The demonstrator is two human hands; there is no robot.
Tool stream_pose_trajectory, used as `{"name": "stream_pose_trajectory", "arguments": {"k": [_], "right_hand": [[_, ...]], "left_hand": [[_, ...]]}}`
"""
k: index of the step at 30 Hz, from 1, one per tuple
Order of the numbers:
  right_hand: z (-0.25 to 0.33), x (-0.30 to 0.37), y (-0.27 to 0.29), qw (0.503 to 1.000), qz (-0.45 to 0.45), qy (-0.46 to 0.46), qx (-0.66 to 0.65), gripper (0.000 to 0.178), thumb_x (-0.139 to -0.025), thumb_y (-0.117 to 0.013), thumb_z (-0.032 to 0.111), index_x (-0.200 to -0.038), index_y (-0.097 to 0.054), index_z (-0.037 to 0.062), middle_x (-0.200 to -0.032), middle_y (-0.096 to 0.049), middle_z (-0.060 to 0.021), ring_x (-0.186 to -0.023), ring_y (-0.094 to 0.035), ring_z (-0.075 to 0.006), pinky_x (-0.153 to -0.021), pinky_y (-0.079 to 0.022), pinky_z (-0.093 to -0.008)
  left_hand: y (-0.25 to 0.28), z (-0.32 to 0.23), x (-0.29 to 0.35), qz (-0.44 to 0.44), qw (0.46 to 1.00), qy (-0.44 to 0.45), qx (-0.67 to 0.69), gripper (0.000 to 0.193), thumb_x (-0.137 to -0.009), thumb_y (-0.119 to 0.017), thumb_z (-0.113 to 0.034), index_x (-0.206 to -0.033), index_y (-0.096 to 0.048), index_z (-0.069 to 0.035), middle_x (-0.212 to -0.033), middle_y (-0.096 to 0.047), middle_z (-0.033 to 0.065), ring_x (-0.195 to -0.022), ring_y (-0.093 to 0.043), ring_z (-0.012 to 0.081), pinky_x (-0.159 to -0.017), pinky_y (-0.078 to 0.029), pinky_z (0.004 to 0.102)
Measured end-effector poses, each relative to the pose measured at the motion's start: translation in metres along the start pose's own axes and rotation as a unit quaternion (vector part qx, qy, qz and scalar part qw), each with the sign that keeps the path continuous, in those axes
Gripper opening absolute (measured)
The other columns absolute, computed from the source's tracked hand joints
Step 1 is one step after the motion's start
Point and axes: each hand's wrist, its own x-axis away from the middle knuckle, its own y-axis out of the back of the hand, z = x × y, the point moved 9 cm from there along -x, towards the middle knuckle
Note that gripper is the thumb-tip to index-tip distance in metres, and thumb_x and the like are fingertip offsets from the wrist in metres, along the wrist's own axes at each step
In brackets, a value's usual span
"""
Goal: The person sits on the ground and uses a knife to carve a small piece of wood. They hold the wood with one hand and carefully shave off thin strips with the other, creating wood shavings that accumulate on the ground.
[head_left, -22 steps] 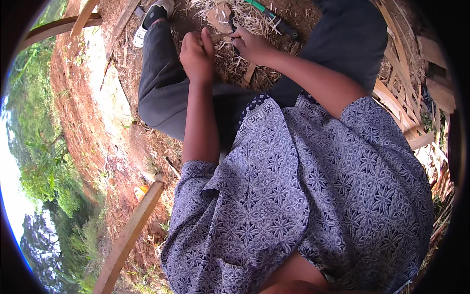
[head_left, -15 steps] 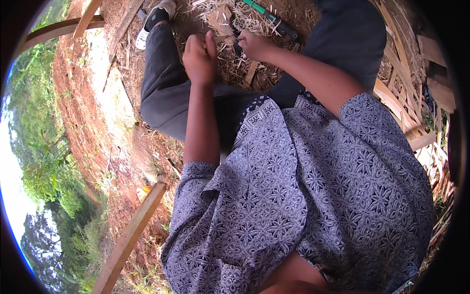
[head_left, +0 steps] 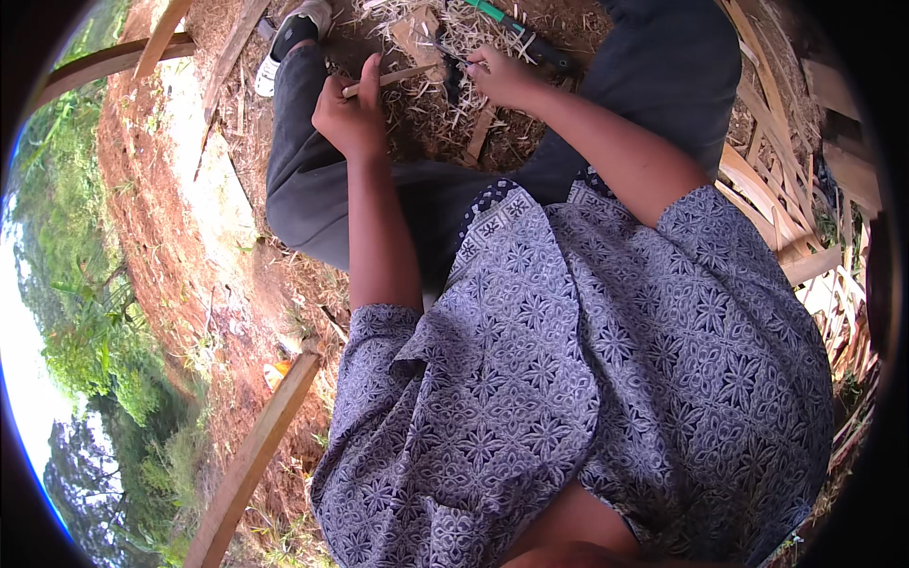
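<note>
Green leafy foliage and a red-earth slope fill the left of my feed, where one squared, pale-brown wooden beam slants, its lower end cut off. Next I count one white shoe, cropped by the upper edge. Right of it, the left hand is closed, thumb raised, around one slim, pale wooden stick pointing toward the right hand; the thumb hides part of it. Beyond lies one flat, tan wooden piece, among pale shavings too many to count. The right hand's fingers are curled; I cannot tell how tightly, or whether they hold the thin grey strip beside them. One long green-and-black tool lies just past, its green end cropped. Far right, split wooden strips overlap beyond counting.
</note>
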Motion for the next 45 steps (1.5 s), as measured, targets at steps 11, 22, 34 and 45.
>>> {"name": "stream_pose_trajectory", "arguments": {"k": [11, 22, 34, 45], "right_hand": [[0.013, 0.008, -0.014, 0.997, -0.036, 0.048, 0.045, 0.030, -0.100, -0.060, 0.034, -0.121, -0.063, 0.0131, -0.092, -0.072, -0.0148, -0.086, -0.072, -0.0328, -0.076, -0.054, -0.0463], [0.064, 0.030, -0.011, 0.993, 0.033, 0.107, 0.026, 0.031, -0.100, -0.062, 0.031, -0.124, -0.059, 0.0120, -0.102, -0.074, -0.0127, -0.096, -0.073, -0.0306, -0.081, -0.054, -0.0432], [-0.011, -0.010, -0.006, 0.996, 0.040, 0.043, 0.064, 0.035, -0.098, -0.064, 0.034, -0.124, -0.064, 0.0110, -0.108, -0.074, -0.0130, -0.102, -0.071, -0.0297, -0.087, -0.054, -0.0415], [0.046, 0.028, -0.009, 0.990, 0.053, 0.092, 0.095, 0.031, -0.103, -0.057, 0.027, -0.132, -0.060, 0.0204, -0.093, -0.073, -0.0138, -0.084, -0.072, -0.0322, -0.075, -0.055, -0.0468]], "left_hand": [[0.002, -0.015, 0.001, -0.030, 0.997, -0.007, -0.073, 0.055, -0.087, -0.082, -0.041, -0.059, -0.051, -0.006, -0.055, -0.055, 0.0094, -0.047, -0.054, 0.0306, -0.047, -0.042, 0.0400], [0.006, -0.019, 0.001, -0.037, 0.997, -0.024, -0.068, 0.057, -0.093, -0.076, -0.042, -0.057, -0.050, -0.004, -0.054, -0.056, 0.0107, -0.047, -0.055, 0.0288, -0.049, -0.042, 0.0413], [0.007, -0.017, -0.004, 0.019, 0.995, -0.006, -0.095, 0.047, -0.105, -0.051, -0.039, -0.071, -0.057, -0.007, -0.063, -0.061, 0.0158, -0.060, -0.061, 0.0426, -0.054, -0.045, 0.0504], [0.010, -0.030, 0.013, 0.136, 0.972, -0.038, -0.190, 0.041, -0.106, -0.051, -0.033, -0.075, -0.066, -0.009, -0.064, -0.065, 0.0143, -0.057, -0.065, 0.0379, -0.051, -0.049, 0.0487]]}}
